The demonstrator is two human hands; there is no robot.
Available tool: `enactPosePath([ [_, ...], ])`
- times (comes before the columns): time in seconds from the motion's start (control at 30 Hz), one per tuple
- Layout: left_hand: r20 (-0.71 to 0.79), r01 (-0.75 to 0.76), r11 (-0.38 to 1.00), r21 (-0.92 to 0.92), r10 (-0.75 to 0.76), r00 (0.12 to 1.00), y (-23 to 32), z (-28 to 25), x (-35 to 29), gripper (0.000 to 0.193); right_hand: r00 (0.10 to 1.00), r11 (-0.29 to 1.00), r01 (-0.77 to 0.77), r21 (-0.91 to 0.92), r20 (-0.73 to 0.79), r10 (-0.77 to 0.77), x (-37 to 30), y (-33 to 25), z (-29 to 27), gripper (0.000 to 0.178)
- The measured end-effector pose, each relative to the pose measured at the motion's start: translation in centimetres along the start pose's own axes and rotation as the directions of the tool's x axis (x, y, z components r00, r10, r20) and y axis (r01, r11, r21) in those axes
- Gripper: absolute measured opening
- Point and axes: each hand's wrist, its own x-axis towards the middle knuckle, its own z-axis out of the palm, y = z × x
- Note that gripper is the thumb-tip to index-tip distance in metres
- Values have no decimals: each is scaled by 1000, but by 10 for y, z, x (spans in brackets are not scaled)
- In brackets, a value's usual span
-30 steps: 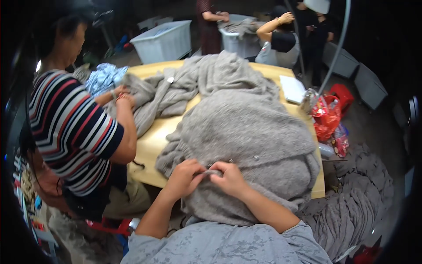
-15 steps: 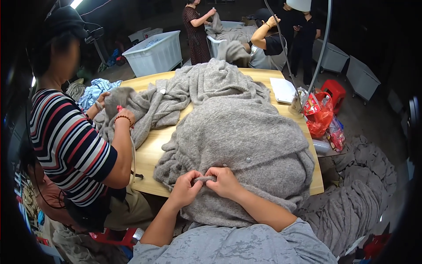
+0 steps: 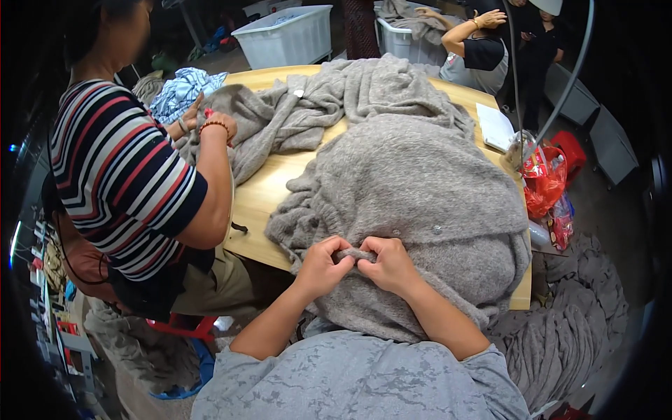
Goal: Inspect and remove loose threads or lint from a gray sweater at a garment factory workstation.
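A thick grey knitted garment [image 3: 413, 189] lies heaped over the near end of a wooden table [image 3: 262, 192] and hangs over its front edge. My left hand [image 3: 323, 264] and my right hand [image 3: 389, 264] meet close together on the garment near that edge. Both pinch a small fold of the grey knit between fingers and thumbs. Two small buttons show on the fabric just above my right hand.
A person in a striped top [image 3: 126, 189] sits at my left, hands on another grey garment [image 3: 280, 115]. More grey knitwear lies on the floor at right [image 3: 567, 329]. A red bag [image 3: 542, 178], a white pad [image 3: 494, 126], plastic bins [image 3: 287, 35] and other people stand farther back.
My hands stay pinched on the same fold of grey knit. The view has tilted down and drawn closer to the table. The person at left still handles the other garment.
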Motion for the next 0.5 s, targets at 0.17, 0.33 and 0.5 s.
enactPosePath([
  [0.17,113,41,993,-109,-29,993,-8,-6,0,9,999,998,-8,56,33,6,4,2,-2,15],
  [0.33,231,181,876,-446,-82,969,-22,-10,6,7,962,905,-254,342,181,202,10,1,-9,16],
  [0.5,209,176,890,-421,-94,973,-26,-7,5,10,981,969,-157,193,145,130,10,-3,-8,15],
])
